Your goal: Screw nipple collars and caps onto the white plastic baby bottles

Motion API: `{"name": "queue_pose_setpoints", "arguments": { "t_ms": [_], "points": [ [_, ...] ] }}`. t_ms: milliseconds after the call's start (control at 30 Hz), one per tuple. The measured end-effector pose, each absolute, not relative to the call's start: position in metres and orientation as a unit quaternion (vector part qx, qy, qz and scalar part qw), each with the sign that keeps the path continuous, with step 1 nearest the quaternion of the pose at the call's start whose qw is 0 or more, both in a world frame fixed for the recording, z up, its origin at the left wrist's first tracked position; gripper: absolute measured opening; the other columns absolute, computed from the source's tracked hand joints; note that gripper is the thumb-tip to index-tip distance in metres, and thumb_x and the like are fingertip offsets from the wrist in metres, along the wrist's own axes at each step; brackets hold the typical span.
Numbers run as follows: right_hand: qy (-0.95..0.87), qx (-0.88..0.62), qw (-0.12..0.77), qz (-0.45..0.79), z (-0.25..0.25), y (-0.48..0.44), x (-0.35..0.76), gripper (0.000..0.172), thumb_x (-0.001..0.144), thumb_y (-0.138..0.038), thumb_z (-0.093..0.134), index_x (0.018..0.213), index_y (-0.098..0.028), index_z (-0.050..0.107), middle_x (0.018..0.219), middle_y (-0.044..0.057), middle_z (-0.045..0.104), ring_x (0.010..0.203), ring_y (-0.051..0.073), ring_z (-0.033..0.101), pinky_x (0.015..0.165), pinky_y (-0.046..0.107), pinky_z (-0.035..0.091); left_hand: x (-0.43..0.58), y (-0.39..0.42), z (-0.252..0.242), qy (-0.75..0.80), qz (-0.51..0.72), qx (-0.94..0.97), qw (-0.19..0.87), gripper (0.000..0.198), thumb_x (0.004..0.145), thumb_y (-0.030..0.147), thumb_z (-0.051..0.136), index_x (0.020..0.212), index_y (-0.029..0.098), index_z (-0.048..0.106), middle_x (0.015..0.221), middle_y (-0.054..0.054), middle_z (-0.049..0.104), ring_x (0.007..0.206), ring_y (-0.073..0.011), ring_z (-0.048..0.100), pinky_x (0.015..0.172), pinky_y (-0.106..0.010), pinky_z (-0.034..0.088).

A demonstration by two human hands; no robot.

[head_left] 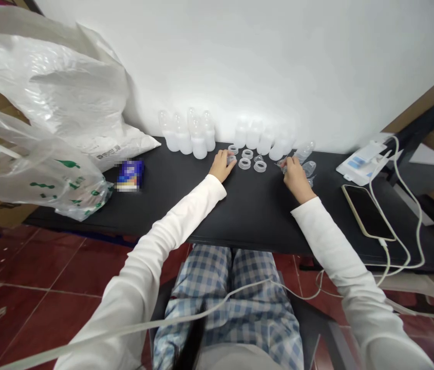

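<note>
Head view, and the right hand (296,173) pinches a small clear piece (281,164), light and soft-looking, best taken by its rim. The left hand (221,165), well apart, sits at a clear ring (231,160), grip unclear. More rings (251,163) lie between the hands, bottles (197,146) lined behind on the black table (255,216).

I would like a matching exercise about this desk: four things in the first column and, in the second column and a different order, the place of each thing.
Things:
1. the phone
2. the translucent bottles
3. the clear rings
4. the blue packet

Places:
A. on the black table, between the left hand and the right hand
B. standing in a row against the white wall
C. beside the plastic bag
D. to the right of the right hand

Pairs: 1-D, 2-B, 3-A, 4-C
</note>
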State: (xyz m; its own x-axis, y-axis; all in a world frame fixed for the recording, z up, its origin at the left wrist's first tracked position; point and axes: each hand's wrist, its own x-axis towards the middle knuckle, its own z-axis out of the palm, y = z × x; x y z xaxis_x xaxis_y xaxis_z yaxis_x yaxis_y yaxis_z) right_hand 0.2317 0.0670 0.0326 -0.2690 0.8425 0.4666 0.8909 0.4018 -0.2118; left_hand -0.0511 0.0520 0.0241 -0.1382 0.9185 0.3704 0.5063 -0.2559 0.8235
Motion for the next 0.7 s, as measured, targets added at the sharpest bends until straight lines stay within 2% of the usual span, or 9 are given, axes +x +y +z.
{"name": "queue_pose_setpoints", "arguments": {
  "t_ms": [100, 200, 300, 367, 467, 567, 700],
  "points": [
    [-0.788, -0.56, 0.246, -0.064, 0.045, 0.058, 0.232, 0.026, 0.086, -0.006, 0.045, 0.097, -0.017, 0.066, 0.1, 0.014, 0.064, 0.078, 0.025, 0.06, 0.072, 0.038, 0.049, -0.046, 0.053, 0.025, 0.532, 0.604, 0.468, 0.365, 0.021, 0.09, 0.036, 0.074, 0.093, 0.021, 0.061, 0.099, -0.007, 0.073, 0.088, -0.0191, 0.071, 0.085, -0.033, 0.057],
    [-0.787, -0.552, 0.267, -0.068, 0.059, 0.048, 0.225, 0.021, 0.094, -0.018, 0.05, 0.105, -0.02, 0.069, 0.101, 0.014, 0.07, 0.091, 0.03, 0.066, 0.076, 0.04, 0.052, -0.039, 0.052, 0.026, 0.482, 0.624, 0.363, 0.496, 0.033, 0.094, 0.048, 0.069, 0.085, 0.021, 0.054, 0.078, -0.002, 0.071, 0.066, -0.0145, 0.069, 0.072, -0.031, 0.058],
    [-0.811, -0.462, 0.359, -0.005, 0.063, 0.038, 0.206, 0.024, 0.1, -0.03, 0.052, 0.115, -0.022, 0.069, 0.102, 0.01, 0.075, 0.094, 0.026, 0.069, 0.088, 0.041, 0.056, -0.034, 0.048, 0.027, 0.448, 0.632, 0.332, 0.538, 0.038, 0.095, 0.05, 0.069, 0.08, 0.019, 0.051, 0.072, 0.0, 0.068, 0.067, -0.0135, 0.071, 0.078, -0.033, 0.061],
    [-0.812, -0.404, 0.416, 0.064, 0.058, 0.031, 0.189, 0.025, 0.101, -0.041, 0.056, 0.114, -0.024, 0.07, 0.107, 0.008, 0.077, 0.091, 0.024, 0.071, 0.091, 0.042, 0.058, -0.032, 0.046, 0.028, 0.438, 0.637, 0.328, 0.543, 0.041, 0.092, 0.051, 0.072, 0.079, 0.018, 0.051, 0.071, 0.0, 0.067, 0.072, -0.0139, 0.073, 0.084, -0.036, 0.062],
    [-0.788, -0.372, 0.466, 0.15, 0.046, 0.026, 0.165, 0.026, 0.097, -0.049, 0.062, 0.105, -0.028, 0.073, 0.105, 0.006, 0.079, 0.091, 0.024, 0.073, 0.089, 0.043, 0.061, -0.027, 0.041, 0.03, 0.433, 0.629, 0.333, 0.553, 0.041, 0.09, 0.05, 0.074, 0.079, 0.018, 0.05, 0.07, 0.002, 0.067, 0.074, -0.0124, 0.073, 0.089, -0.036, 0.063],
    [-0.758, -0.374, 0.504, 0.176, 0.037, 0.029, 0.15, 0.028, 0.094, -0.053, 0.066, 0.098, -0.027, 0.075, 0.1, 0.005, 0.079, 0.087, 0.022, 0.073, 0.086, 0.042, 0.062, -0.021, 0.036, 0.033, 0.432, 0.619, 0.338, 0.562, 0.038, 0.092, 0.044, 0.075, 0.08, 0.019, 0.049, 0.069, 0.004, 0.067, 0.072, -0.0102, 0.073, 0.09, -0.034, 0.064],
    [-0.735, -0.373, 0.528, 0.202, 0.035, 0.041, 0.143, 0.028, 0.092, -0.052, 0.069, 0.097, -0.025, 0.075, 0.096, 0.005, 0.078, 0.083, 0.021, 0.071, 0.082, 0.039, 0.06, -0.017, 0.031, 0.035, 0.421, 0.616, 0.353, 0.565, 0.03, 0.095, 0.035, 0.072, 0.085, 0.02, 0.049, 0.07, 0.005, 0.069, 0.07, -0.0089, 0.072, 0.089, -0.033, 0.064]
  ]
}}
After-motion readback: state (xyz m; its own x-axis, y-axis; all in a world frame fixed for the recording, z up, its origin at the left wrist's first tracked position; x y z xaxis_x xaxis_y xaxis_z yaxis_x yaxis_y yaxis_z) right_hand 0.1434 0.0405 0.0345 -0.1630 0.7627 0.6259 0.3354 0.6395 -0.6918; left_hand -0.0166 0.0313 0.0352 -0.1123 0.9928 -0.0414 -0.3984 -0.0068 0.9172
